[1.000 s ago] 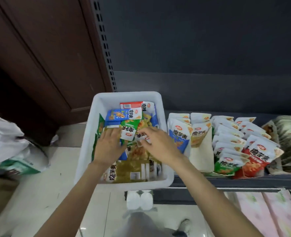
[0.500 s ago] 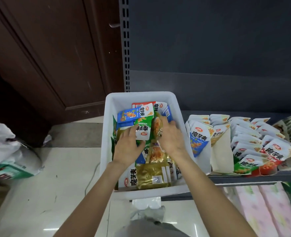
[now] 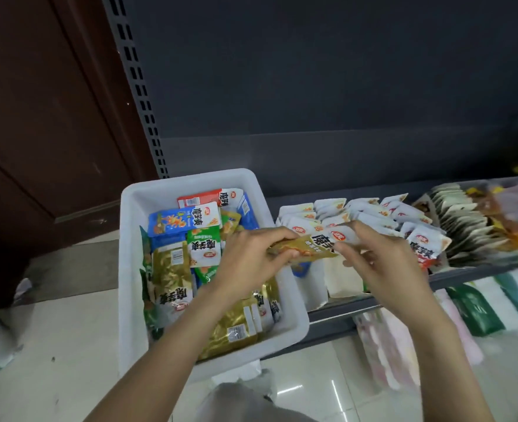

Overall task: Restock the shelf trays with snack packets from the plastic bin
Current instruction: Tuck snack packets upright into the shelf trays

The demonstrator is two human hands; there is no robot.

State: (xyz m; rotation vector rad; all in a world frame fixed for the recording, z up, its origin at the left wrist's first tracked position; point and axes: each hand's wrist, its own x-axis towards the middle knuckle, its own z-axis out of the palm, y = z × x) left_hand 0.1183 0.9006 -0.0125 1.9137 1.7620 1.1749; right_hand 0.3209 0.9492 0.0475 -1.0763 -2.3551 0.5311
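Right, both hands are up over the right edge of the white plastic bin [image 3: 129, 269], sharing one packet between them. The left hand [image 3: 245, 260] has its fingers curled round the left end of a gold snack packet [image 3: 304, 249], thumb underneath. The right hand [image 3: 382, 263] pinches the other end, the white part with the black lettering, fingertips bent down onto it. The packet lies roughly level, tilted a touch up to the right, hanging just above the gap where the bin meets the shelf [image 3: 373, 303].

Down in the bin there is a jumble of packets: a blue one [image 3: 175, 222] near the back, a red-and-white one [image 3: 202, 199] behind it, a green-and-white one [image 3: 204, 248] in the middle, and big gold ones [image 3: 170, 269] along the left and near side. The bin sits at the left end of the dark shelf, its near corner overhanging the pale tiled floor [image 3: 68, 345].

To the right, the shelf trays [image 3: 343, 281] hold rows of white packets [image 3: 373, 214] standing upright, front to back, with a red-bottomed one [image 3: 425, 248] at the front just beside the right hand. Further right the picture blurs; grey and brownish packets [image 3: 464, 226] are lined up there. A slotted grey upright [image 3: 139, 92] runs up behind the bin, a dark wooden door [image 3: 38, 102] to its left.
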